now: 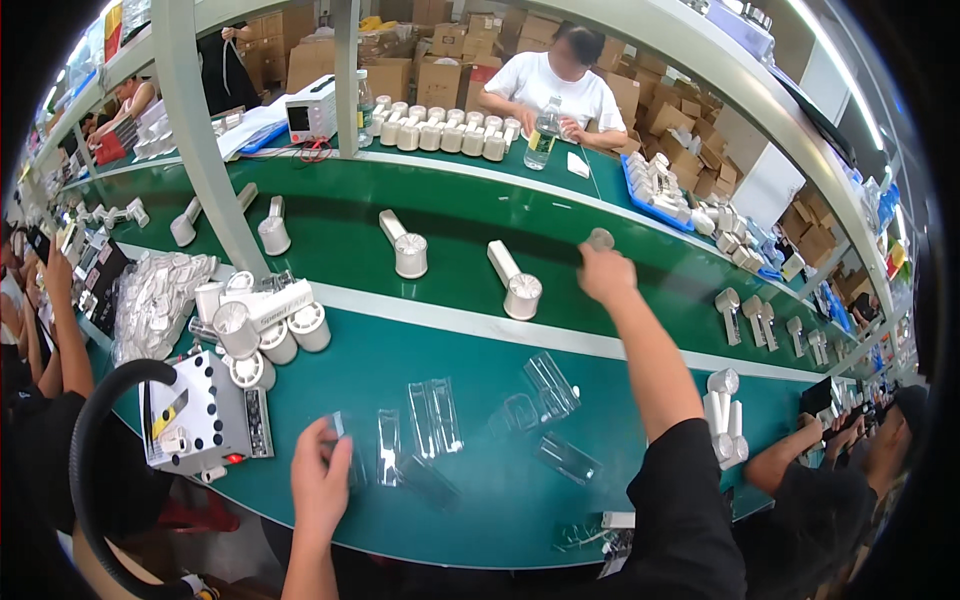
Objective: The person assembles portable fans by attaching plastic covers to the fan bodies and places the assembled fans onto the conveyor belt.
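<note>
Right hand (608, 275) out over the green belt (340, 240)

Nearer surface (350, 360): left hand (322, 478) half-curled, maybe pinching clear plastic (337, 424). Right fingers curl at a pale round fan head (600, 239); blur hides the grip. Pick-up or set-down step, probably; calls for steady fingertips.

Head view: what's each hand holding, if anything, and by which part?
Right hand: apparently a pale item with a round end; the gripped part is hidden. Left hand: apparently a clear plastic piece; by which part cannot be told.
</note>
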Demonstrator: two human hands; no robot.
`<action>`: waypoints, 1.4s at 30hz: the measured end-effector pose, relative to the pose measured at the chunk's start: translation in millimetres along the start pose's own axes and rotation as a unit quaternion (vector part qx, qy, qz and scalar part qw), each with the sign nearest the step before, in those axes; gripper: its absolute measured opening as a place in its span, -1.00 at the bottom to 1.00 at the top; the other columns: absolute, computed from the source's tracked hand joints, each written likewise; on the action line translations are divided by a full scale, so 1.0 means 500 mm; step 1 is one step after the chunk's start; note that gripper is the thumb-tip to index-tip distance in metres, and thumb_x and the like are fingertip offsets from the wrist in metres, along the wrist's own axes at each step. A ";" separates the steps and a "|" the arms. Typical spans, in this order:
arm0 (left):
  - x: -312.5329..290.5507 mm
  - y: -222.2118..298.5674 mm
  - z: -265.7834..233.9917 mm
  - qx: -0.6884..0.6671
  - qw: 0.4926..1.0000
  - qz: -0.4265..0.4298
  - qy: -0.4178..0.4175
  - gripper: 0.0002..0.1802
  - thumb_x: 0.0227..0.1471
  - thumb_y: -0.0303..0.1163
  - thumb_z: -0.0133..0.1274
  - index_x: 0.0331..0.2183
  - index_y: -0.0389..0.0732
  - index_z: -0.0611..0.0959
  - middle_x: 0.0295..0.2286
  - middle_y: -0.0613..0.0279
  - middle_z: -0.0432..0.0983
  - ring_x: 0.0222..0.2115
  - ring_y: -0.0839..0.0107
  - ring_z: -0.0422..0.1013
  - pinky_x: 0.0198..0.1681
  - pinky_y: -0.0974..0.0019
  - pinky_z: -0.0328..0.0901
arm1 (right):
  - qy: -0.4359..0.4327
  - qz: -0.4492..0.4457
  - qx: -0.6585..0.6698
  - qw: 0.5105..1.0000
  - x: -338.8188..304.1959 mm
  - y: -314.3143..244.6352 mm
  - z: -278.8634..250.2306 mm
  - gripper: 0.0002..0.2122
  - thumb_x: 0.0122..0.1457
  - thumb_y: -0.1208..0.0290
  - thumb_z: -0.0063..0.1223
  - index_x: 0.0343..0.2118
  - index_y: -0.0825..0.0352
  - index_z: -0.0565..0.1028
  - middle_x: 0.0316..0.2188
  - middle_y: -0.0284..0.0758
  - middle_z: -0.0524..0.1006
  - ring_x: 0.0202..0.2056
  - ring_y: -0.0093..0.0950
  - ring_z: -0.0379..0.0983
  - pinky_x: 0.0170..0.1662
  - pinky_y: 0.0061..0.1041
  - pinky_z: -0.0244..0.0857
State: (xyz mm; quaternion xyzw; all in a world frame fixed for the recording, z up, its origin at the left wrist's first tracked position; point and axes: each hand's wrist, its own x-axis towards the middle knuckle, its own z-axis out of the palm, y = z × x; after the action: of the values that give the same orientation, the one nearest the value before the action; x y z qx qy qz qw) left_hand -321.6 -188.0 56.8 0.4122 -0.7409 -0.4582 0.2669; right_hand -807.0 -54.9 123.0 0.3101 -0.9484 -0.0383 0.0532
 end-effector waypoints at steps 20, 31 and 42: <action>-0.224 -0.553 -0.249 -0.226 0.888 -0.001 0.401 -0.52 0.07 -0.60 0.09 0.01 -0.15 0.33 -0.33 0.31 0.39 -0.38 0.57 0.34 -0.31 0.46 0.33 | -0.124 -0.075 -0.207 0.968 -0.262 0.127 0.016 -0.44 -0.09 0.27 0.37 0.02 0.26 0.47 0.15 -0.18 0.36 0.28 0.00 0.08 0.20 0.35 -0.07; -0.202 -0.436 -0.230 -0.303 0.868 -0.020 0.393 -0.67 0.03 -0.62 0.16 -0.16 -0.18 0.44 -0.39 0.40 0.37 -0.36 0.63 0.33 -0.26 0.55 0.25 | 0.043 -0.092 0.264 0.959 -0.484 0.376 -0.135 -0.43 -0.20 0.29 0.31 -0.08 0.40 0.38 -0.17 -0.32 0.41 -0.05 -0.38 0.32 0.15 -0.40 0.12; -0.295 -0.466 -0.288 -0.107 0.890 0.048 0.442 -0.53 -0.18 -0.58 0.28 -0.18 -0.27 0.46 -0.38 0.27 0.51 -0.34 0.44 0.48 -0.22 0.36 0.38 | -0.507 -0.048 0.642 0.573 -0.948 -0.287 -0.064 -0.49 0.00 0.26 0.16 0.01 0.43 0.42 -0.05 -0.19 0.45 -0.02 -0.32 0.40 0.05 -0.35 0.30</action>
State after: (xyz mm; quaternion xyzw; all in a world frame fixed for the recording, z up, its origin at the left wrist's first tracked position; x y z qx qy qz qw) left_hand -48.8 -183.8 -92.3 0.5050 -0.5122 -0.2917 0.6305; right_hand -339.1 109.4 103.0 0.2377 -0.5806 0.4269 -0.6513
